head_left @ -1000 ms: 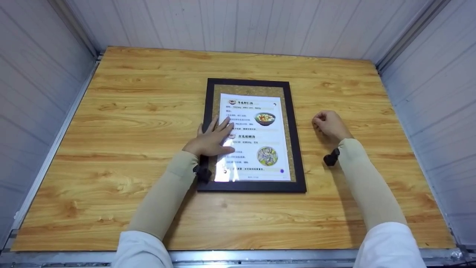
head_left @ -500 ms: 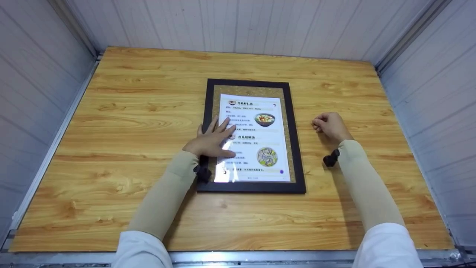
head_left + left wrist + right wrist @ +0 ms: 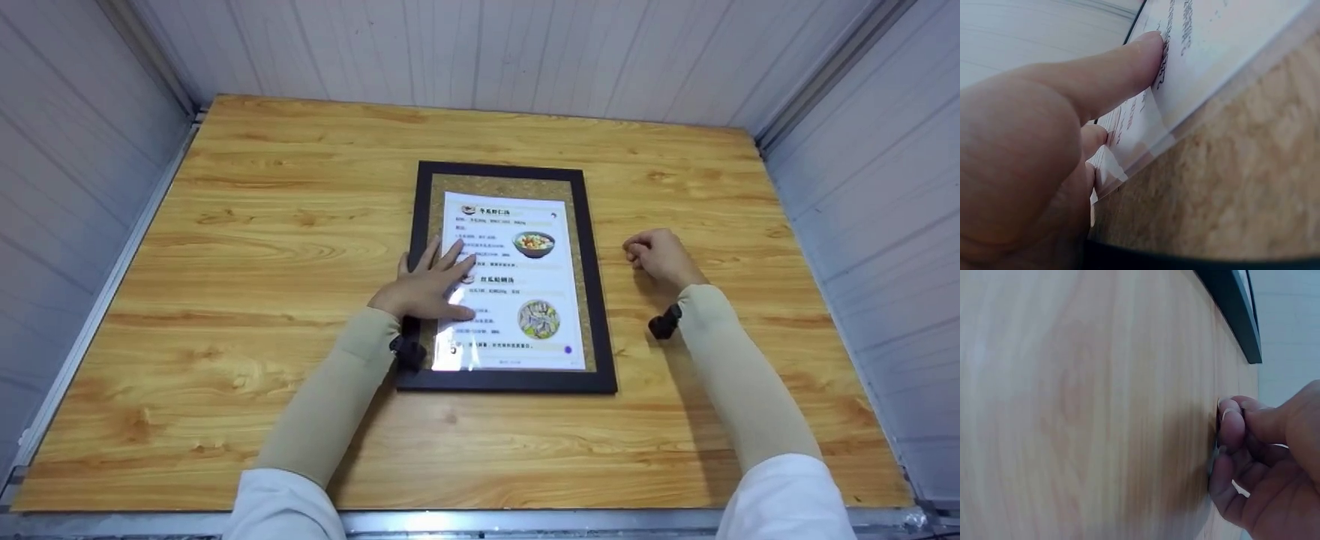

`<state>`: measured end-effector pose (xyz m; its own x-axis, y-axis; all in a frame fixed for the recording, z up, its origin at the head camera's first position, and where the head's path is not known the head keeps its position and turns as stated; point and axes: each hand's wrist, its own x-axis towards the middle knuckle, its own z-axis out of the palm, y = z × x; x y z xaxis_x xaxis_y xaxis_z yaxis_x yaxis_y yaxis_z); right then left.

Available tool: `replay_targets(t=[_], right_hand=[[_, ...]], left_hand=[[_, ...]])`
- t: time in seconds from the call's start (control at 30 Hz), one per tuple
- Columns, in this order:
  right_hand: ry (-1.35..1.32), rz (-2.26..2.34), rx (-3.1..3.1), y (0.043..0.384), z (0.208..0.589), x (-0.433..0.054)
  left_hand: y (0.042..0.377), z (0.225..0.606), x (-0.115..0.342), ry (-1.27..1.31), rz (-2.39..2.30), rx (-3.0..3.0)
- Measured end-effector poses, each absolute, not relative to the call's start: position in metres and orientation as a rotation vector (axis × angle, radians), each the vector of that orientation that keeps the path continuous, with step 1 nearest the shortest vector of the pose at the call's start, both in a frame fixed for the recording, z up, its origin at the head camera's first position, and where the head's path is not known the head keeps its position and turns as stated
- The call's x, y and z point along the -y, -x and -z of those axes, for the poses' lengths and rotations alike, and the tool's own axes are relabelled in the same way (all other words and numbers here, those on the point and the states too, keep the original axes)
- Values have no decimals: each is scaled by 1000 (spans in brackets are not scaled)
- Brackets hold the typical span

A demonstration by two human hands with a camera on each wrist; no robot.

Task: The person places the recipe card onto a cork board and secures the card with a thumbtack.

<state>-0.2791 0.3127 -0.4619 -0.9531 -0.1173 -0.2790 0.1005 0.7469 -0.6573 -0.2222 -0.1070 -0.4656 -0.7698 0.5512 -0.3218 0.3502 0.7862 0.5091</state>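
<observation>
A recipe sheet (image 3: 544, 277) in a clear, shiny cover lies on a cork board (image 3: 502, 184) with a black frame (image 3: 517, 380). Spread across the sheet's left side is my left hand (image 3: 424, 291), its wrist over the frame's left bar. In the left wrist view the thumb (image 3: 1129, 64) rests on the printed text. My right hand (image 3: 661, 256) is just right of the board, low over the tabletop. Its fingers are curled, thumb against forefinger, and a tiny dark piece (image 3: 1243, 412) shows at the pinch, mostly hidden. A purple dot (image 3: 568, 349) marks the sheet's lower right corner.
The board lies near the middle of a wood-grain table (image 3: 247, 225). Pale panel walls (image 3: 480, 52) stand along the back and both sides. A metal rail (image 3: 525, 520) runs along the front edge.
My right hand has shifted slightly toward the board, its fingers still curled. The left hand stays spread on the sheet, and the board keeps its place on the table.
</observation>
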Motion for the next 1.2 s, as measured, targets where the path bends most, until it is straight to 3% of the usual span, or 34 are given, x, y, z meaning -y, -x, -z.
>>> replay_targets(t=[0.33, 0.87, 1.2], right_hand=[[-32, 1322, -2645, 282, 460, -289], [102, 1356, -2731, 289, 447, -230], [206, 1749, -2576, 292, 440, -200]], left_hand=[[220, 466, 107, -675, -590, -2521], [220, 467, 108, -685, -586, -2546], [220, 467, 108, -686, -585, -2549]])
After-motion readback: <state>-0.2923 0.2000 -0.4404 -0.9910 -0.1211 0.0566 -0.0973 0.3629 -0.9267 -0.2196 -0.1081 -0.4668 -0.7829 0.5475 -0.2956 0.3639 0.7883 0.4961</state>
